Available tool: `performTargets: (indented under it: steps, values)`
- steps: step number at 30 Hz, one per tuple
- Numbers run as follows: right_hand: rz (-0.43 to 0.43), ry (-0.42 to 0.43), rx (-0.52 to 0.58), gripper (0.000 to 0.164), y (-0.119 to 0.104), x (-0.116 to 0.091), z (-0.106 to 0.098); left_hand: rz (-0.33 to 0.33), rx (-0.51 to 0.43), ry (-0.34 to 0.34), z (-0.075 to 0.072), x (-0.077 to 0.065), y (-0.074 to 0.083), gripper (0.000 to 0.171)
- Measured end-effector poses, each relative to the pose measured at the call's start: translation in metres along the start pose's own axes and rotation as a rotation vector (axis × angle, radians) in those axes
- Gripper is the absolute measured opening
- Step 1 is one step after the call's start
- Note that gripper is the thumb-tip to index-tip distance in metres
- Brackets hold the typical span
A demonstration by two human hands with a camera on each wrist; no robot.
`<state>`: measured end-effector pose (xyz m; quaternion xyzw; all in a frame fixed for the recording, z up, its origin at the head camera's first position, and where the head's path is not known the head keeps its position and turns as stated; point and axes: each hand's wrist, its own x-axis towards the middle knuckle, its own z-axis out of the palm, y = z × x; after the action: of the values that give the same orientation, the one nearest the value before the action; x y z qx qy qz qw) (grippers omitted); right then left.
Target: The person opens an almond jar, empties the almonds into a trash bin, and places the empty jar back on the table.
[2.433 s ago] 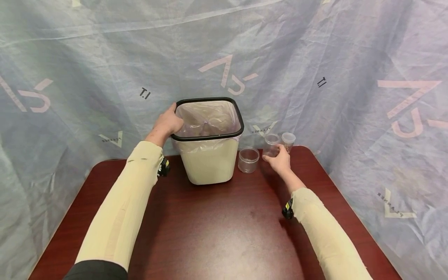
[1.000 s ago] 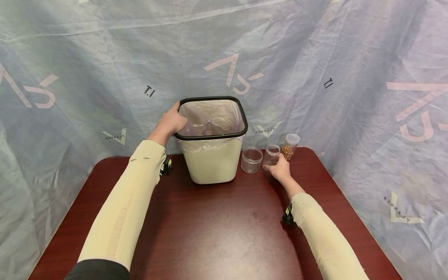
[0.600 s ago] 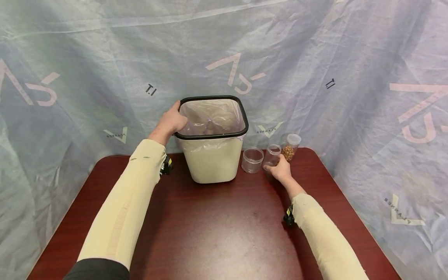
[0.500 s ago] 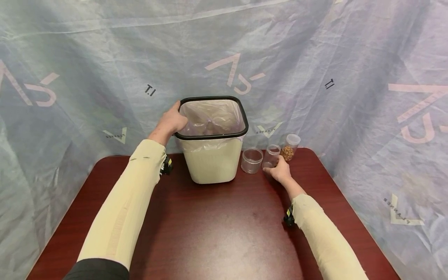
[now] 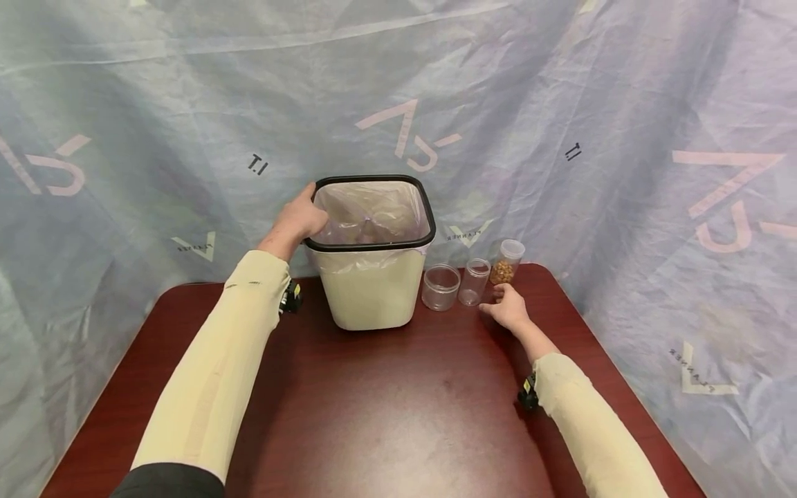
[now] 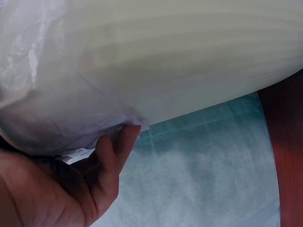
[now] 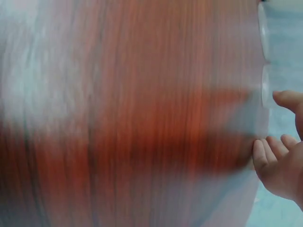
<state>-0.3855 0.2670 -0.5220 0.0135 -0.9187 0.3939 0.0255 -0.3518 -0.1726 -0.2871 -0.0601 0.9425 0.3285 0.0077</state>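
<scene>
A cream trash can (image 5: 370, 294) with a black rim and a clear plastic liner stands at the back of the table. My left hand (image 5: 301, 216) grips the left side of its rim. Seen from the left wrist, that hand's fingers (image 6: 108, 158) curl under the rim against the overhanging liner. To the can's right stand a wide, low clear jar (image 5: 441, 296) and a narrower, taller clear jar (image 5: 473, 289), both looking empty. My right hand (image 5: 509, 309) is just right of the taller jar, apart from it, fingers loosely spread, holding nothing.
Behind the right hand stands a third jar (image 5: 506, 264), partly filled with small golden-brown pieces, with a whitish top. The dark red table (image 5: 398, 401) reaches toward me. A grey printed cloth (image 5: 349, 83) hangs close behind and on both sides.
My right hand held the taller jar off to the right, brought it down beside the wide jar, then let go and moved slightly right and toward me. The left hand stays on the rim.
</scene>
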Motion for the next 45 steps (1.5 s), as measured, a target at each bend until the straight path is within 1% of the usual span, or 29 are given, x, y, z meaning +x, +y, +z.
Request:
performTargets:
  steps: [3,8,11,13,16,21,25,29,35,38,41,45]
  values:
    - [0.035,0.064,0.017,0.061,0.005,0.002,-0.005,-0.004,-0.015,0.003,-0.001,-0.001,-0.001,0.085]
    - [0.143,0.139,0.070,0.055,0.018,0.005,-0.006,-0.007,-0.005,-0.004,0.001,-0.003,-0.002,0.085]
    - [0.184,0.205,0.118,0.058,0.026,0.012,-0.008,-0.002,0.005,-0.002,0.003,-0.003,0.000,0.086]
    - [0.189,0.241,0.152,0.063,0.029,0.017,-0.010,0.003,0.003,0.001,0.003,-0.003,0.001,0.087]
    - [0.195,0.259,0.191,0.068,0.032,0.025,-0.011,0.001,0.009,0.004,0.004,-0.001,0.001,0.086]
    - [0.203,0.261,0.194,0.072,0.034,0.034,-0.017,0.011,0.027,0.014,0.009,0.000,0.002,0.085]
    - [0.216,0.229,0.170,0.075,0.034,0.038,-0.017,0.014,0.031,0.016,0.012,-0.001,0.003,0.084]
    - [0.228,0.210,0.146,0.078,0.031,0.042,-0.016,0.012,0.029,0.008,0.011,0.001,0.002,0.083]
    - [0.214,0.200,0.109,0.081,0.024,0.051,-0.018,0.003,0.005,0.009,0.010,0.003,0.001,0.084]
    - [0.230,0.193,0.107,0.081,0.024,0.056,-0.017,0.004,0.002,0.003,0.010,0.004,0.000,0.083]
    - [0.264,0.190,0.109,0.081,0.026,0.059,-0.016,0.002,-0.009,-0.001,0.011,0.004,-0.001,0.083]
    - [0.301,0.201,0.117,0.080,0.029,0.059,-0.016,0.007,-0.012,0.004,0.014,0.002,-0.001,0.084]
